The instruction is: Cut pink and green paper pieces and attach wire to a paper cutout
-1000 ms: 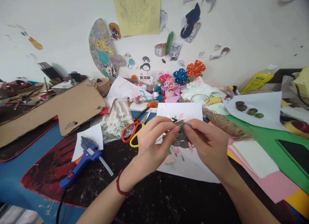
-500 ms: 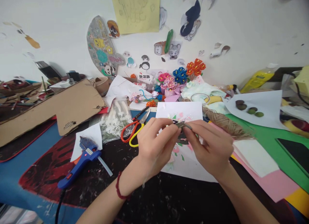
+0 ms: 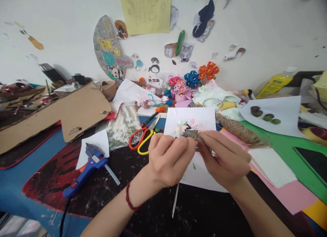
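My left hand (image 3: 170,157) is closed around a thin pale stick (image 3: 175,201), whose lower end sticks out below the fist. Pinched in my right hand (image 3: 222,155) is a small grey-green piece (image 3: 192,133) with a dark bit at its upper left. The two hands meet at this piece, so its underside and the stick's upper end are hidden. Beneath them lies a white paper sheet (image 3: 204,177) with small pink and green scraps.
Red-and-yellow scissors (image 3: 143,138), a bag of white strings (image 3: 122,128) and a blue glue gun (image 3: 85,175) lie to the left. Cardboard (image 3: 79,107) is farther left. Twine (image 3: 237,129), coloured sheets and a dark phone-like slab (image 3: 313,165) lie right.
My left hand has turned and curled into a fist, and the pale stick now shows below it. More of the grey-green piece shows. A green round item is visible by the scissors.
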Demonstrator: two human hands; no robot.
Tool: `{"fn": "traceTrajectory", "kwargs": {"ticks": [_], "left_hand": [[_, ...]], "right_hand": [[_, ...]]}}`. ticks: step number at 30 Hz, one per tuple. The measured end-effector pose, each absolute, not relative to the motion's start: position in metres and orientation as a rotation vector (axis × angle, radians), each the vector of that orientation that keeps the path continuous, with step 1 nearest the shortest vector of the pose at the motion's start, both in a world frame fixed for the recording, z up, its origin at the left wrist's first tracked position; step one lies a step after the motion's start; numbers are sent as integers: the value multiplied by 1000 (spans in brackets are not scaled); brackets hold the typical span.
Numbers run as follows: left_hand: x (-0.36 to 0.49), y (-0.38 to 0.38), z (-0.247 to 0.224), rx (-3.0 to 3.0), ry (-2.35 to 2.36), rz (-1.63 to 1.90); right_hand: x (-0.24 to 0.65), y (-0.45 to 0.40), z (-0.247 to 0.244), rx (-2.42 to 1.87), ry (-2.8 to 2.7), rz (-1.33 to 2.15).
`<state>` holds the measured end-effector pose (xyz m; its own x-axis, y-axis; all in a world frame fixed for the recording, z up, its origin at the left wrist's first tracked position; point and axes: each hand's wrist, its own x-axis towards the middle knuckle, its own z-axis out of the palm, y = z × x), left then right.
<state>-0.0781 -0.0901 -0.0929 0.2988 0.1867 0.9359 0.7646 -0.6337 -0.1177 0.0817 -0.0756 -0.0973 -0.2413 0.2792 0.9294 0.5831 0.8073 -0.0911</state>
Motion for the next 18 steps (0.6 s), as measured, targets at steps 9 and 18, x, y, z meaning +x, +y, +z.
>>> {"fn": "traceTrajectory", "kwargs": {"ticks": [9,18], "left_hand": [[-72,-93,-82,-2217,-991,-1729],[-73,-92,-81,-2241,-949,-1608]], "right_hand": [[86,-72,-97,-619,-1851,-295],[86,-70,-99,-611,-1912,-373]]}}
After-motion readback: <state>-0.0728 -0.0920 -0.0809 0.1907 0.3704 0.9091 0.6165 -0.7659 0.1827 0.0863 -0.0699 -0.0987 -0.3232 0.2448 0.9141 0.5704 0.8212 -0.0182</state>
